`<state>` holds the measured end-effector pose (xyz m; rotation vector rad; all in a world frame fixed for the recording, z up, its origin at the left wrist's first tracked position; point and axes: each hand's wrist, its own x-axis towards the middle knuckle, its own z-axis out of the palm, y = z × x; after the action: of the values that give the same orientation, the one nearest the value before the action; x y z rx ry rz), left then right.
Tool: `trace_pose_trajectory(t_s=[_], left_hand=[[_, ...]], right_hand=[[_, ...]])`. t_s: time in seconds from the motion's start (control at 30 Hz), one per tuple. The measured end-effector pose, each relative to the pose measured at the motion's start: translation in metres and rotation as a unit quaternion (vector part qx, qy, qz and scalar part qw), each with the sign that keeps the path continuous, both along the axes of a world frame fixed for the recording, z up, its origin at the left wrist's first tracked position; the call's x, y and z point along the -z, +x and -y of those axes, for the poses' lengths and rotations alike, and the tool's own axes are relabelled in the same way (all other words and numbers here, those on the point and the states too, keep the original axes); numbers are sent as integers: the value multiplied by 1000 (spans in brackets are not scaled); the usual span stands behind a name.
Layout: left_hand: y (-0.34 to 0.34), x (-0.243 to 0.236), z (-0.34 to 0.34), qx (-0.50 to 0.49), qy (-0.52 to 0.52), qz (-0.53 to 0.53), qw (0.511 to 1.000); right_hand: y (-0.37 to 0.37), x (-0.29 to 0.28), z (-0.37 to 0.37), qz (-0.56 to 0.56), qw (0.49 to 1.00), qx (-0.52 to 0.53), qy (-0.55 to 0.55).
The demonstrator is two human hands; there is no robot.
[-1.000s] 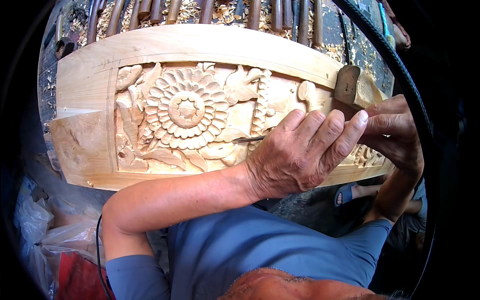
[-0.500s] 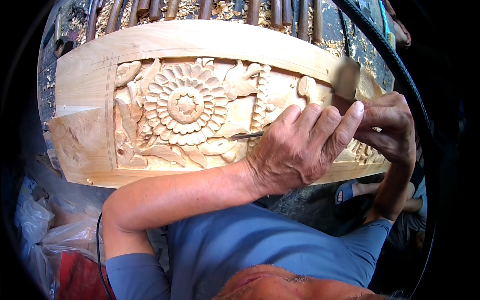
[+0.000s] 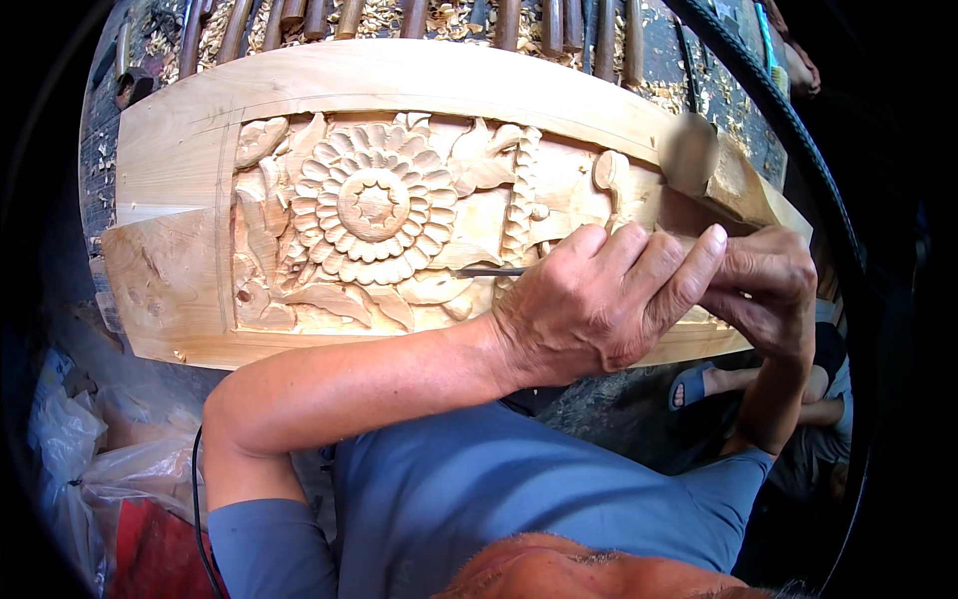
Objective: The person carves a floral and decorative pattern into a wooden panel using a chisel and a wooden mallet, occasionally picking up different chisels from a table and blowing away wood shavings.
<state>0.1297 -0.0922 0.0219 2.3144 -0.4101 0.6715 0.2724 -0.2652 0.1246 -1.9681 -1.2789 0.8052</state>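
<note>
A long pale wooden panel lies across the bench, with a carved round flower and leaves in its sunken field. My left hand is closed around a thin carving chisel, whose steel points left and whose tip meets the carving just below and right of the flower. Close by on the right, my right hand is closed with bent fingers, in line with the tool. Both hands hide the chisel's handle, which the right fingers appear to grip at its rear end.
Several wooden tool handles lie among shavings along the bench's far side. A wooden block with a blurred brown end rests on the panel's right part. Clear plastic bags stand at lower left. A person's sandalled foot shows at lower right.
My right hand has moved slightly down and left, away from the wooden block. The chisel tip has shifted slightly left. My left hand keeps its grip.
</note>
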Motion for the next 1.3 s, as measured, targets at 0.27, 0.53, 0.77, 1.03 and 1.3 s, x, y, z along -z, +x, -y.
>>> trace_pose_trajectory(t_s=[0.27,0.53,0.77,1.03,1.3], left_hand=[[-5,3,4,15,-4,40,999],[-7,4,5,28,4,55,998],[-7,1,2,46,6,38,998],[-8,4,8,6,-5,41,999],[-9,2,6,1,16,42,999]], right_hand=[[-30,-12,3,41,998,43,-17],[-38,-6,8,67,996,54,-13],[-45,-4,9,66,995,71,-15],[-47,9,11,74,994,75,2],[-46,11,13,64,995,76,11]])
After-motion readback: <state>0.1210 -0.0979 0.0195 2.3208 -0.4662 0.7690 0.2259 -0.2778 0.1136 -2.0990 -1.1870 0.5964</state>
